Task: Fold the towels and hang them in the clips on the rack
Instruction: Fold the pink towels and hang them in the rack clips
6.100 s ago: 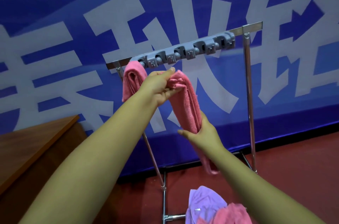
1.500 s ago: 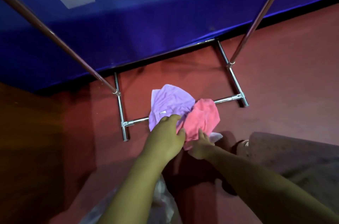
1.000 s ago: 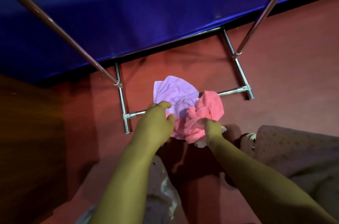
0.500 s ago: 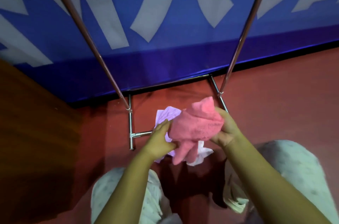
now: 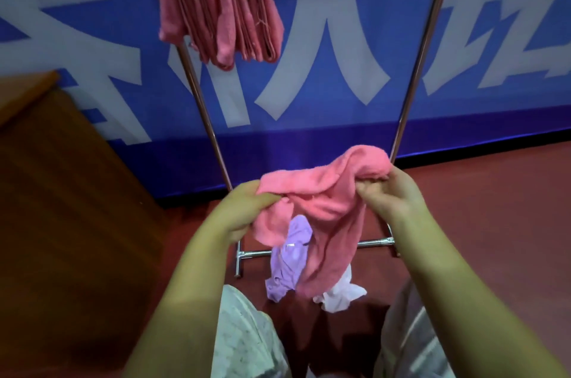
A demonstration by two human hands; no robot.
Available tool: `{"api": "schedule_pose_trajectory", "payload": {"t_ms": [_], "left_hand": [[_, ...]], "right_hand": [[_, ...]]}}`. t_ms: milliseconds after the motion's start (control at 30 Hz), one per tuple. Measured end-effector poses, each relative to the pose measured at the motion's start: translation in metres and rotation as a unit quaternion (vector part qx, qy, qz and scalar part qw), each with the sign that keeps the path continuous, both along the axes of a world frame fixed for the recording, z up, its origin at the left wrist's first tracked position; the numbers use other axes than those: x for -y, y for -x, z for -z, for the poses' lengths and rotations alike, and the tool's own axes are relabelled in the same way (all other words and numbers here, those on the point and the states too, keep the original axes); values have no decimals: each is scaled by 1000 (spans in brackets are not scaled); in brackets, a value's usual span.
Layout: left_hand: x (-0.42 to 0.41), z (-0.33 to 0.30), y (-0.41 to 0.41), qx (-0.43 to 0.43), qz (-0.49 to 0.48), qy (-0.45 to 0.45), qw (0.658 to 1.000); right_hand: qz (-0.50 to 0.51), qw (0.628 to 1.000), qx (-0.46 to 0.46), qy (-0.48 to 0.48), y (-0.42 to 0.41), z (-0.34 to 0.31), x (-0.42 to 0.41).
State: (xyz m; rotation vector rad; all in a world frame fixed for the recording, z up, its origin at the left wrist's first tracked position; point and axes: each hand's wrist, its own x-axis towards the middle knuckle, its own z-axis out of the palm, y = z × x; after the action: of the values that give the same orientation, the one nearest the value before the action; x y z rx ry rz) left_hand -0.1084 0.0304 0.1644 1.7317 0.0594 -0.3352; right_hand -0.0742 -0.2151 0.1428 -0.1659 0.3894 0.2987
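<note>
Wooden table (image 5: pixel 46 161) is seen at 9 o'clock, hard edge close to the left arm, so not much swing room that side. Two folded pink towels (image 5: pixel 216 3) are already hung at 12 o'clock on the rack (image 5: pixel 423 46); the clips themselves are cut off at the top, can't be told.

Left hand (image 5: pixel 238 213) is curled round one end of the loose pink towel (image 5: pixel 324 201), bunched up in the fist. The towel is held up just above centre, sagging between both hands with a tail drooping toward 6 o'clock. Soft, light, floppy stuff by the look of it, nothing to break, but it won't hold a shape, so it's probably best pinched at the corners and pulled taut before folding. Corners aren't found yet, looks like.

Below it, a purple towel (image 5: pixel 290 257) and a white one (image 5: pixel 340 294) are left crumpled on the floor (image 5: pixel 494 207) around 6 o'clock.

Right hand (image 5: pixel 392 195) is closed on the other bunched end. Open floor at 3 o'clock, plenty of room there; the rack's right pole is the only thing to be cleared.
</note>
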Motion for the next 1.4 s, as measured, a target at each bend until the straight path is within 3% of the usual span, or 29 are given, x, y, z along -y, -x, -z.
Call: {"api": "schedule_pose_trajectory", "payload": {"t_ms": [133,233,300,400,500,633,700,833,900,1000,1100,1167,1300,1400], "left_hand": [[16,-51,4,22,12,53,998],[36,-81,8,20,20,98,995],[51,-99,10,14,32,114,993],[67,-120,9,42,58,115,991],[75,-135,4,87,80,95,988],[77,-149,-1,145,49,52,987],[79,-150,-5,161,40,43,985],[80,-149,-7,178,33,124,976],[77,-146,-2,213,14,149,966],[71,-122,6,255,-4,29,967],[63,-89,8,250,30,-115,961],[55,-74,4,222,47,-128,965],[42,-64,-4,181,80,-144,970],[25,-61,-8,156,40,-107,981]], "right_hand": [[-58,981,46,177,23,-12,-10],[-100,941,108,304,39,-29,-18],[-110,881,211,408,49,-48,-23],[-109,750,379,531,54,-70,-29],[14,630,378,678,42,-91,-28],[83,541,334,767,36,-114,-22],[113,529,349,765,36,-124,-25],[98,555,355,746,27,-138,-28],[83,629,326,701,21,-140,-32],[44,789,222,572,13,-141,-40],[34,866,222,446,12,-143,-43],[22,910,215,354,15,-144,-40],[28,929,164,331,9,-143,-29],[38,910,156,382,3,-137,-10]]}}
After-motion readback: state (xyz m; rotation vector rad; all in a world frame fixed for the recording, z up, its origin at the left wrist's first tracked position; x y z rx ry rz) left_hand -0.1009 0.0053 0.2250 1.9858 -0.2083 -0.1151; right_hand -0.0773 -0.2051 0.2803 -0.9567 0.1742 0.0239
